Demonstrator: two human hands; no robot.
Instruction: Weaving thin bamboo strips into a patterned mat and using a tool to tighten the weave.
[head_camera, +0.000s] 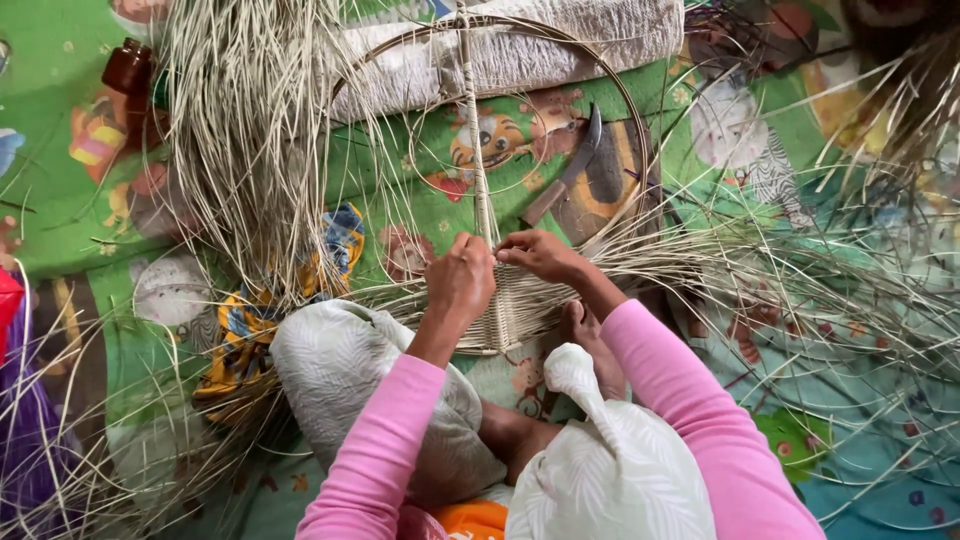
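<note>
A: What was shown under the hands?

B: A half-woven basket base (505, 305) of pale cane strips was seen on a green picture mat (400, 200) on the floor, just ahead of the seated person's knees. A round cane hoop (640, 130) stood up from it, with a wrapped upright rib (478, 150) at its middle.

A: How were the hands placed?

B: The left hand (462, 280) was curled closed around strands at the foot of the rib. The right hand (538, 255) was pinching a strand beside it, fingertips pressed together.

A: How would the weaving handle?

B: It was judged light, springy and easily kinked, best gripped at the tight woven band. Loose strips (250, 130) were fanned out all round, and a curved knife (570, 170) was lying inside the hoop.
</note>
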